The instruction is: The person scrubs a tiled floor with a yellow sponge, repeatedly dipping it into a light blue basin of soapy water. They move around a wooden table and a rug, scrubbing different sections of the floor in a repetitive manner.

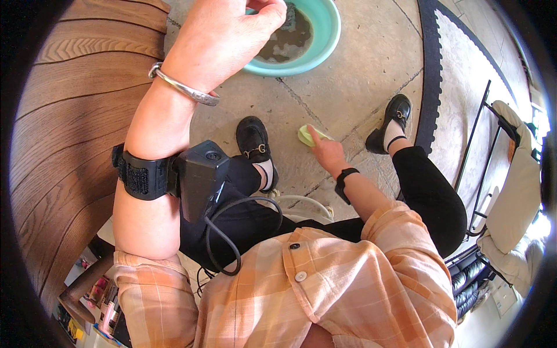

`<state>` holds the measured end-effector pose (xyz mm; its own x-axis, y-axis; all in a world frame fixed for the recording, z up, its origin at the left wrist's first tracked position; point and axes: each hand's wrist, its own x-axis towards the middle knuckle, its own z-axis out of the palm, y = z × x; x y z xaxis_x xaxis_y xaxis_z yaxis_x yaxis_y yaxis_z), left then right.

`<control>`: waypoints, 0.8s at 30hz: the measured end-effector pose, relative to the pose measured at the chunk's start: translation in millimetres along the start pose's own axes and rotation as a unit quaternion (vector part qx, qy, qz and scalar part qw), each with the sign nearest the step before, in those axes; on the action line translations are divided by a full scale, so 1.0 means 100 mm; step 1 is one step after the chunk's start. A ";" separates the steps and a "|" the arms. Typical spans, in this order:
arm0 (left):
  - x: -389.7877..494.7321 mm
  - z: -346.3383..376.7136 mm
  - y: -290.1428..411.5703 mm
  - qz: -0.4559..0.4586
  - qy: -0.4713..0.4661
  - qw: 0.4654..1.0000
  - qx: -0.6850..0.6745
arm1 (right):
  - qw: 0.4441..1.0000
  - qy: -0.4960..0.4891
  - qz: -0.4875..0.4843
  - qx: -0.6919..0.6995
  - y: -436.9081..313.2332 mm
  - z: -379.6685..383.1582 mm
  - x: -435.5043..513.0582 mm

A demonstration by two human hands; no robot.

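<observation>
Low over the tiled floor, my right hand [327, 152] grips a light green handled tool [307, 135], perhaps a scrubbing brush; its underside is hidden. A wet-looking patch of floor lies around it. My left hand [235, 30] is raised at the top, between the camera and the near left side of a turquoise plastic basin [326, 50]. Its fingertips are bent and partly cut off by the picture's edge, so whether they hold anything does not show. Murky water with foam [283, 45] fills the basin, and a dark textured thing [289, 21] lies in it.
A wooden tabletop [82, 117] fills the left side. My black shoes [252, 139] stand apart on the floor. A dark-edged mat [428, 78] and a metal-framed chair with a beige cushion [513, 195] are at the right. A cable [211, 235] hangs from the device on my left forearm.
</observation>
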<state>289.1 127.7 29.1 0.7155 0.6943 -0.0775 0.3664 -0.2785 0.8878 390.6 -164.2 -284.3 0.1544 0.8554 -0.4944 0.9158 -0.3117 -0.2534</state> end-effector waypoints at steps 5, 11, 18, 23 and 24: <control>0.02 0.08 -0.02 0.005 -0.016 1.000 0.019 | 0.992 0.075 0.093 0.045 -0.19 -0.18 0.52; -0.01 -0.06 -0.03 0.018 0.023 1.000 -0.003 | 0.999 0.006 -0.028 0.033 0.34 -0.25 -0.07; -0.01 -0.04 -0.08 0.032 0.006 0.998 -0.056 | 0.996 0.021 0.069 0.050 -0.04 -0.25 0.59; 0.03 -0.10 0.01 -0.033 -0.002 0.999 -0.014 | 0.998 -0.029 0.043 0.025 -0.18 -0.43 0.80; 0.06 -0.15 0.03 -0.085 -0.009 0.996 -0.029 | 0.999 -0.034 0.013 0.028 -0.09 -0.45 0.65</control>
<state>285.1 140.7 38.2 0.6571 0.7160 -0.2358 0.4476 -0.1190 0.8863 409.3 -86.9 -277.2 0.1504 0.8174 -0.5562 0.8897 -0.3571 -0.2843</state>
